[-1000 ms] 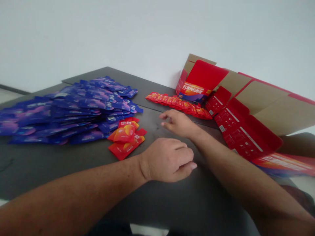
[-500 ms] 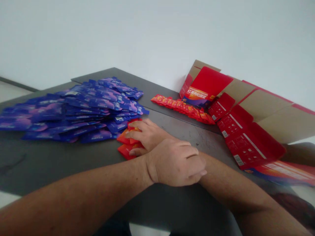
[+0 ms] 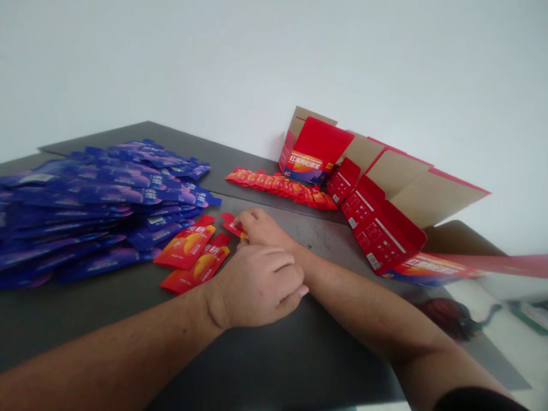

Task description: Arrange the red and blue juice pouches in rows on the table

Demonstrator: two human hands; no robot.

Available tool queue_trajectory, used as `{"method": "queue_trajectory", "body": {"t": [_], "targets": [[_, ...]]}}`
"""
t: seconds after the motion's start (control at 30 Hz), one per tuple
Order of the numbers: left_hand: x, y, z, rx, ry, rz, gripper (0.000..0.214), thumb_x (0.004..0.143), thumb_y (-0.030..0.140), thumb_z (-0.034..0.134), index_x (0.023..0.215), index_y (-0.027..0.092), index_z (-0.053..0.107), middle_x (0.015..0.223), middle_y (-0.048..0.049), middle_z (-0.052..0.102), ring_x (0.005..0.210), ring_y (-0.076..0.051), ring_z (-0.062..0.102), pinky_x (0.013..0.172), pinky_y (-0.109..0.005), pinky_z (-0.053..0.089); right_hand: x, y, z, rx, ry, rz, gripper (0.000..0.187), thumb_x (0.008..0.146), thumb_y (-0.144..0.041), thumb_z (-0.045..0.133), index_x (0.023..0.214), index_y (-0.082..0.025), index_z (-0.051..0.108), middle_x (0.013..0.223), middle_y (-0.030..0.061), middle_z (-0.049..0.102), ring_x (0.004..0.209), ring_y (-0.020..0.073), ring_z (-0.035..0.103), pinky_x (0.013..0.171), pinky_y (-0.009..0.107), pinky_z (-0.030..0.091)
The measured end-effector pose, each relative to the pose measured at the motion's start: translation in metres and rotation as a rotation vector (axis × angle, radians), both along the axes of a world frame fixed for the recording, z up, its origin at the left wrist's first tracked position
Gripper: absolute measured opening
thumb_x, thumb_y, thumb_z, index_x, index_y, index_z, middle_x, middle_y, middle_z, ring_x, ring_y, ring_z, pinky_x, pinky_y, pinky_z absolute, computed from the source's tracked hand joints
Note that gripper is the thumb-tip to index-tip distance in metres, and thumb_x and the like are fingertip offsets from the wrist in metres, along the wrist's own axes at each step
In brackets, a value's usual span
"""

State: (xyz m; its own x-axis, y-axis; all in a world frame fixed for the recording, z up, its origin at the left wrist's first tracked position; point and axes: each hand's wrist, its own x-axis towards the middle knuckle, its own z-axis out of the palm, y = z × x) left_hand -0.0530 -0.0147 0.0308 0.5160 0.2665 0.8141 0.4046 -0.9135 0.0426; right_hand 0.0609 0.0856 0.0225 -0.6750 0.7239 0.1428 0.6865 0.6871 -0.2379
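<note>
My right hand (image 3: 266, 233) is closed with its fingertips on a red sachet (image 3: 233, 225), just right of two more red-and-orange sachets (image 3: 185, 245) that overlap on the table. My left hand (image 3: 262, 286) is a loose fist, nearer to me and partly in front of my right wrist. Its fingers curl away from view, so anything inside them is hidden. To the left lies a large heap of blue-purple sachets (image 3: 98, 197), its edge touching the red ones.
Beyond my hands, a row of red sachets (image 3: 280, 188) lies on the grey table (image 3: 282, 365). Open red cartons (image 3: 317, 145) stand along the right side, flaps raised. A white wall (image 3: 240, 74) rises behind the table, and a dark red bundle (image 3: 447, 317) is beyond its right edge.
My right hand has drawn one red sachet away from the other two, which now lie uncovered. My left hand stays closed. The view has turned right, shifting everything leftward.
</note>
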Motion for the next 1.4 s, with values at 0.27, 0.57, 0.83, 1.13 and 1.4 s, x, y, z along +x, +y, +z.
{"method": "queue_trajectory", "body": {"t": [0.27,0.57,0.83,1.13,1.4], "targets": [[-0.001,0.002,0.001,-0.044,0.072,-0.001,0.028,0.105,0.028,0.056,0.079,0.020,0.065,0.073,-0.0006,0.062,0.067,-0.018,0.056,0.061,-0.036,0.043,0.108,0.097,0.047,0.318,0.148,-0.525,0.037,0.088,-0.021,0.069,0.125,-0.017,0.068,0.127,0.0193,0.067,0.130,0.0365,0.060,0.117,0.052,0.050],[-0.001,0.004,-0.001,-0.087,0.109,0.026,0.029,0.105,0.029,0.056,0.077,0.021,0.062,0.073,0.0002,0.062,0.065,-0.018,0.055,0.057,-0.037,0.038,0.144,0.188,0.028,0.099,0.019,-0.908,0.050,0.092,-0.033,0.073,0.136,-0.010,0.067,0.138,0.0271,0.063,0.119,0.0349,0.070,0.110,0.047,0.054],[-0.001,0.004,-0.001,-0.113,0.127,0.025,0.029,0.106,0.030,0.055,0.079,0.022,0.061,0.074,0.0005,0.064,0.065,-0.018,0.057,0.056,-0.037,0.039,0.147,0.178,0.036,0.177,0.005,-0.896,0.049,0.097,-0.041,0.069,0.137,-0.013,0.068,0.141,0.0255,0.062,0.130,0.0386,0.064,0.114,0.055,0.050],[0.002,0.003,-0.002,-0.112,0.160,0.040,0.025,0.105,0.031,0.058,0.083,0.021,0.062,0.077,-0.0008,0.067,0.070,-0.018,0.062,0.061,-0.035,0.044,0.138,0.105,0.062,0.315,0.205,-0.543,0.022,0.094,-0.030,0.067,0.111,-0.017,0.073,0.110,0.0142,0.077,0.104,0.0302,0.070,0.100,0.046,0.056],[0.005,-0.006,0.002,0.088,0.003,-0.056,0.030,0.107,0.032,0.058,0.080,0.021,0.067,0.073,-0.0001,0.067,0.067,-0.016,0.061,0.060,-0.037,0.041,0.025,0.015,0.024,-0.035,0.132,0.372,0.041,0.094,-0.037,0.079,0.132,-0.023,0.072,0.133,0.0110,0.072,0.117,0.0274,0.069,0.102,0.045,0.058]]}}
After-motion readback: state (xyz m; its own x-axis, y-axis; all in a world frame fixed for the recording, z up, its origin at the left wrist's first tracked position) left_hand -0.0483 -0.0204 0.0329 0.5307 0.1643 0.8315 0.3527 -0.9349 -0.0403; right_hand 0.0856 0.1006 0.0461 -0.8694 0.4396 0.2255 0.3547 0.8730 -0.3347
